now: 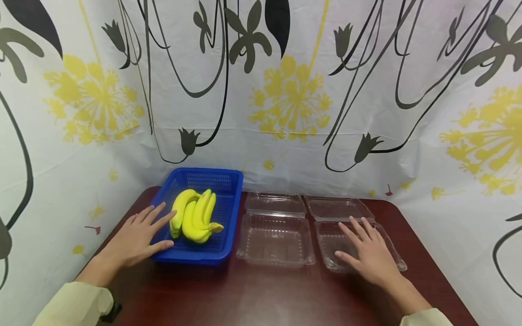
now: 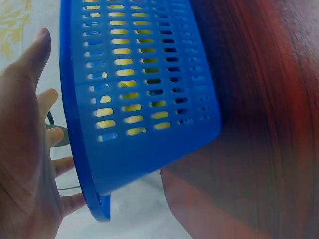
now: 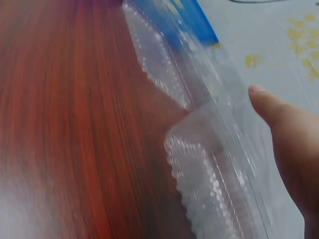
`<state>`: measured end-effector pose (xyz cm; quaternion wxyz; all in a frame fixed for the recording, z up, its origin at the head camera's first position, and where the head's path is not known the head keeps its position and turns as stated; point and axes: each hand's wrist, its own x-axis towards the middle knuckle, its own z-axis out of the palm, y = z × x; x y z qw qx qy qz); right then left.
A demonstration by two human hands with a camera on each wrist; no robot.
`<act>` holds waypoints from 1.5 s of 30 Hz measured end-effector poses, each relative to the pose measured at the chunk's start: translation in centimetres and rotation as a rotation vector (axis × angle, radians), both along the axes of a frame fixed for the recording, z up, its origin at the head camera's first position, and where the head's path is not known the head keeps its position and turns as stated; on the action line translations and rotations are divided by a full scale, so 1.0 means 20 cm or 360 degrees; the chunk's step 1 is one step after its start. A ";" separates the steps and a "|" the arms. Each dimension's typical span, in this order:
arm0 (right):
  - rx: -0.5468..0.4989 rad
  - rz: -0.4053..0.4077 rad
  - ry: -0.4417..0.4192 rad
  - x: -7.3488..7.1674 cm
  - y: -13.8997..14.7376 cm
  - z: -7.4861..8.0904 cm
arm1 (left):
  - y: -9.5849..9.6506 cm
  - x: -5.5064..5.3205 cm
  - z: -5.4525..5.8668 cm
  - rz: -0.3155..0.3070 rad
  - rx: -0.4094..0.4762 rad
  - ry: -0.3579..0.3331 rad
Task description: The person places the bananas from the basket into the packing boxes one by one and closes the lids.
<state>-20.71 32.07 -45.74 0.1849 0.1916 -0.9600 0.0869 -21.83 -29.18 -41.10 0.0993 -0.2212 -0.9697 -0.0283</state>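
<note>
My left hand (image 1: 138, 237) is spread over the left rim of a blue plastic basket (image 1: 233, 203), fingers apart and holding nothing. Yellow bananas (image 1: 200, 213) in bunches lie inside the basket, close to those fingertips. In the left wrist view, the basket's slotted side (image 2: 134, 89) stands beside the hand, and yellow shows through the slots. My right hand (image 1: 369, 253), fingers spread, hovers over the right clear plastic clamshell box (image 1: 326, 246), covering part of it. A second clear clamshell box (image 1: 275, 240) lies between that box and the basket. Both boxes have their lids folded back.
A dark red-brown wooden table (image 1: 261, 294) carries everything. Behind it hangs a white cloth (image 1: 228, 149) printed with yellow and grey flowers, which also closes in both sides. The back lids (image 1: 275, 203) lie near the table's far edge.
</note>
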 end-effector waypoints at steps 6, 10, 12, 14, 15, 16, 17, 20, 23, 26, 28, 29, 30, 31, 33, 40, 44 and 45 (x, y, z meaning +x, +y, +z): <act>-0.0157 0.0017 -0.0013 -0.02 -0.10 0.02 | 0.01 0.00 0.01 -0.0007 0.0059 -0.0039; -0.0277 0.0015 -0.0013 -0.02 -0.16 0.03 | 0.02 0.01 0.02 -0.0004 0.0093 -0.0060; -0.0321 0.0014 -0.0011 -0.02 -0.18 0.04 | 0.03 0.01 0.02 -0.0016 0.0120 -0.0056; -0.0364 0.0009 -0.0023 -0.02 -0.20 0.04 | 0.04 0.00 0.03 -0.0033 0.0152 -0.0048; -0.0385 0.0005 -0.0033 -0.02 -0.22 0.04 | 0.05 0.00 0.03 -0.0040 0.0171 -0.0047; -0.0404 -0.0002 -0.0050 -0.02 -0.23 0.05 | 0.06 0.00 0.03 -0.0041 0.0188 -0.0044; -0.0424 -0.0008 -0.0072 -0.02 -0.24 0.05 | 0.07 0.00 0.03 -0.0044 0.0203 -0.0040; -0.0497 -0.0021 -0.0154 -0.02 -0.28 0.06 | 0.09 -0.01 0.03 -0.0053 0.0237 -0.0031; -0.0581 -0.0055 -0.0226 -0.02 -0.32 0.06 | 0.12 -0.02 0.03 -0.0061 0.0285 -0.0041; -0.0683 -0.0110 -0.0284 -0.01 -0.37 0.06 | 0.16 -0.03 0.03 -0.0074 0.0339 -0.0062; -0.0738 -0.0141 -0.0309 -0.01 -0.40 0.06 | 0.19 -0.03 0.04 -0.0091 0.0362 -0.0067; -0.0759 -0.0149 -0.0318 0.00 -0.41 0.06 | 0.20 -0.04 0.03 -0.0102 0.0370 -0.0067; -0.0779 -0.0150 -0.0326 0.00 -0.43 0.06 | 0.22 -0.04 0.03 -0.0116 0.0377 -0.0066; -0.0797 -0.0148 -0.0327 0.00 -0.44 0.06 | 0.23 -0.04 0.03 -0.0128 0.0380 -0.0062; -0.0834 -0.0138 -0.0328 0.00 -0.46 0.06 | 0.26 -0.05 0.03 -0.0144 0.0383 -0.0068; -0.0933 -0.0085 -0.0359 0.02 -0.55 0.06 | 0.34 -0.08 0.00 -0.0162 0.0402 -0.0137; -0.0936 -0.0058 -0.0380 0.02 -0.60 0.04 | 0.36 -0.11 -0.02 -0.0175 0.0377 -0.0175; -0.0948 -0.0047 -0.0384 0.02 -0.61 0.04 | 0.37 -0.12 -0.03 -0.0172 0.0371 -0.0188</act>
